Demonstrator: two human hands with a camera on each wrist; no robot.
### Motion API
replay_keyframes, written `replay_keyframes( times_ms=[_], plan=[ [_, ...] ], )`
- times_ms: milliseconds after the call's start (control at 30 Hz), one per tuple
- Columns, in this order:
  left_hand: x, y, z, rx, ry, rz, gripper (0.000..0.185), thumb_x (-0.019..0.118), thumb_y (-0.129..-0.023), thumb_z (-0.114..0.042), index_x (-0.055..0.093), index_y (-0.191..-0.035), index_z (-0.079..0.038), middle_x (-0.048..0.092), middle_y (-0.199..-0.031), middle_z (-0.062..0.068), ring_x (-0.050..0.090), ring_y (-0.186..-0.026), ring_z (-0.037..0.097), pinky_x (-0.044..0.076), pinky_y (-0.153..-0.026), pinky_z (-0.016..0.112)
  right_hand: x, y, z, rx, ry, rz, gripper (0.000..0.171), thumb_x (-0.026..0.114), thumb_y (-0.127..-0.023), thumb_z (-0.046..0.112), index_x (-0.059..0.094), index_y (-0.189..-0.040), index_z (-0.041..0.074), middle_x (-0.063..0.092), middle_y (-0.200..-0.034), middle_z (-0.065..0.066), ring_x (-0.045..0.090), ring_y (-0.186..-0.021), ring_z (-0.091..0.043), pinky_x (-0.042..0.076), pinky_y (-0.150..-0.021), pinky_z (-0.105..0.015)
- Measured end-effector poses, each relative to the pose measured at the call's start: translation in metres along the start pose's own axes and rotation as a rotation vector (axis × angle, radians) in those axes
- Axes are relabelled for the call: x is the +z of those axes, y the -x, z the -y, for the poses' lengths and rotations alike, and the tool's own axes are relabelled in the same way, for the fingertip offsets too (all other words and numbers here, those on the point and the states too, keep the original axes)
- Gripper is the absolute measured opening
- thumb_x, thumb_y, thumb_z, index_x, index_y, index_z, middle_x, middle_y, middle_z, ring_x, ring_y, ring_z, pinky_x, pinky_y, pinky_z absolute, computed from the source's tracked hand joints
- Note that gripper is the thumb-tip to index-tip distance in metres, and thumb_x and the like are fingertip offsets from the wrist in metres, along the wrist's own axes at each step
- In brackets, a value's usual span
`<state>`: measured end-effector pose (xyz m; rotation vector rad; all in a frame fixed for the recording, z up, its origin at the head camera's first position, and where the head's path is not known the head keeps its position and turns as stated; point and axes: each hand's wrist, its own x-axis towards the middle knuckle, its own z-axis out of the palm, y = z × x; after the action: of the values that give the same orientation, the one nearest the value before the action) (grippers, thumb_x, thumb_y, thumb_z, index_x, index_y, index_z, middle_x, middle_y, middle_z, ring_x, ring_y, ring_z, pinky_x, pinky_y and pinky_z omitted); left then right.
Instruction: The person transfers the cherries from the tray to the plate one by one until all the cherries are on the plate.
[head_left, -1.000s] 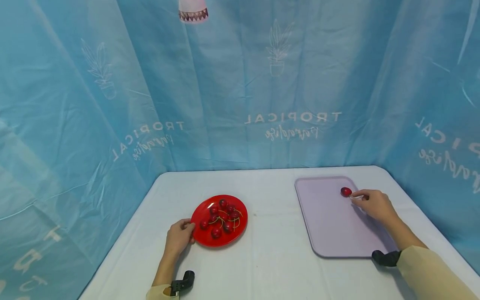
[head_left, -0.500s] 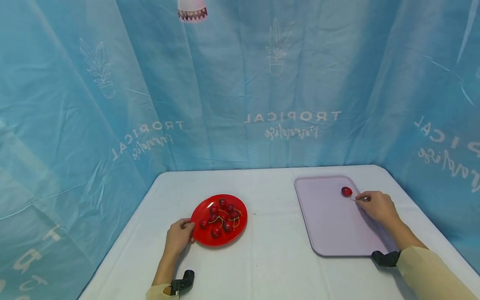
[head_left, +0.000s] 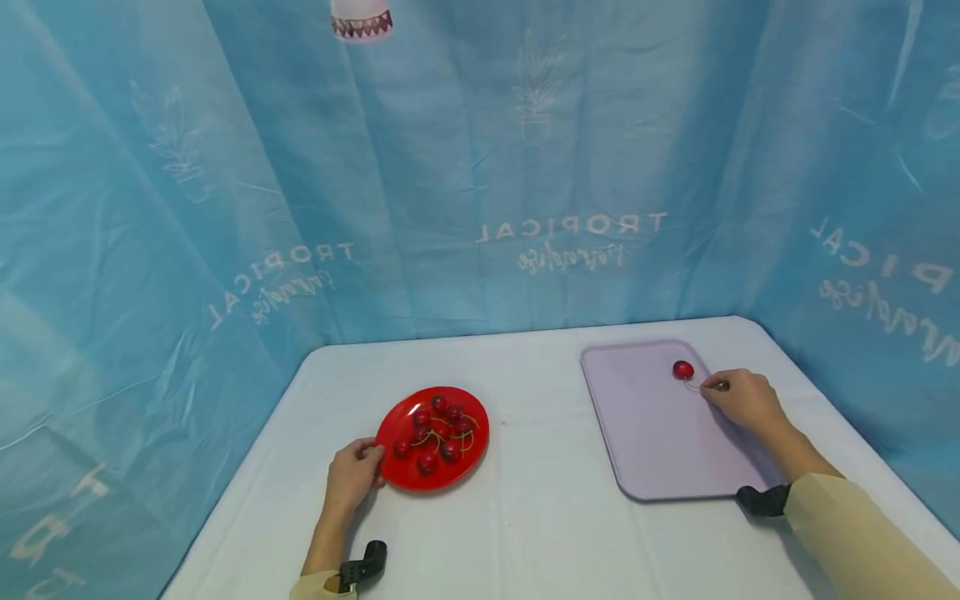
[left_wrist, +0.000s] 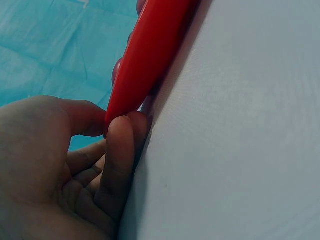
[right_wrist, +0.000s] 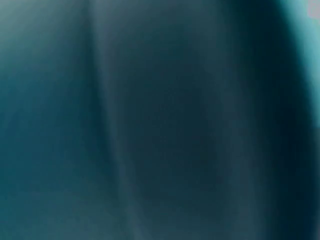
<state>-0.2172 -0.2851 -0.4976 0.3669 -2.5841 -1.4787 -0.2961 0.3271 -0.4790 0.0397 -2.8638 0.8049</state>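
Right hand [head_left: 746, 400] fingertips pinching the stem of a single red cherry [head_left: 682, 369] lying far right on the lilac plastic tray [head_left: 652, 450], left hand [head_left: 351, 477] thumb and fingers gripping the near-left rim of the round red plate [head_left: 397, 417] of cherries, grip plain only in the left wrist view [left_wrist: 145, 60], right wrist view a dark blur, blue curtain [head_left: 225, 167] printed TROPICAL in mirror writing.

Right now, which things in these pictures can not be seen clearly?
- Right wrist view: only a dark blue blur, no hand or fruit visible.
- Left wrist view: the red plate appears edge-on, hiding its cherries; the left hand is cut off by the frame.
- Head view: whether the right hand still pinches the cherry stem is too small to tell.
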Motion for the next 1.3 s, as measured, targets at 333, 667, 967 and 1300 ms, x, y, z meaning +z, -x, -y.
replay_keyframes(
  times_ms=[333, 667, 967, 1300],
  plan=[
    [0.0, 0.0, 0.0, -0.007, 0.001, -0.003, 0.037, 0.054, -0.095, -0.022, 0.058, -0.124, 0.001, 0.062, -0.089, 0.01, 0.059, -0.055, 0.017, 0.049, -0.057, 0.025, 0.001, 0.0, 0.0, -0.003, -0.013, -0.009, 0.033, 0.072, -0.084, 0.024, 0.07, -0.103, -0.002, 0.064, -0.092, -0.021, 0.055, -0.082, -0.033, 0.046, -0.068, -0.046],
    [0.002, 0.0, -0.002, -0.008, 0.006, -0.009, 0.037, 0.054, -0.095, -0.022, 0.059, -0.123, 0.001, 0.062, -0.09, 0.01, 0.058, -0.055, 0.016, 0.049, -0.056, 0.024, 0.0, 0.002, 0.003, 0.008, -0.001, -0.051, 0.029, 0.07, -0.086, 0.024, 0.072, -0.1, -0.001, 0.065, -0.091, -0.021, 0.056, -0.08, -0.033, 0.045, -0.065, -0.046],
    [0.004, -0.002, -0.002, -0.005, 0.011, -0.012, 0.036, 0.054, -0.095, -0.021, 0.059, -0.122, 0.001, 0.062, -0.089, 0.01, 0.059, -0.054, 0.016, 0.048, -0.055, 0.024, -0.004, 0.003, 0.006, -0.033, -0.008, -0.076, 0.027, 0.069, -0.087, 0.02, 0.071, -0.098, -0.004, 0.066, -0.091, -0.022, 0.056, -0.077, -0.03, 0.046, -0.064, -0.044],
    [0.002, 0.0, -0.001, -0.009, 0.0, -0.008, 0.038, 0.054, -0.096, -0.022, 0.057, -0.125, 0.002, 0.062, -0.089, 0.01, 0.059, -0.054, 0.017, 0.048, -0.057, 0.026, -0.005, 0.004, 0.019, -0.059, -0.041, -0.043, 0.029, 0.067, -0.088, 0.019, 0.07, -0.101, -0.007, 0.066, -0.087, -0.017, 0.052, -0.07, -0.023, 0.044, -0.054, -0.032]
  ],
)
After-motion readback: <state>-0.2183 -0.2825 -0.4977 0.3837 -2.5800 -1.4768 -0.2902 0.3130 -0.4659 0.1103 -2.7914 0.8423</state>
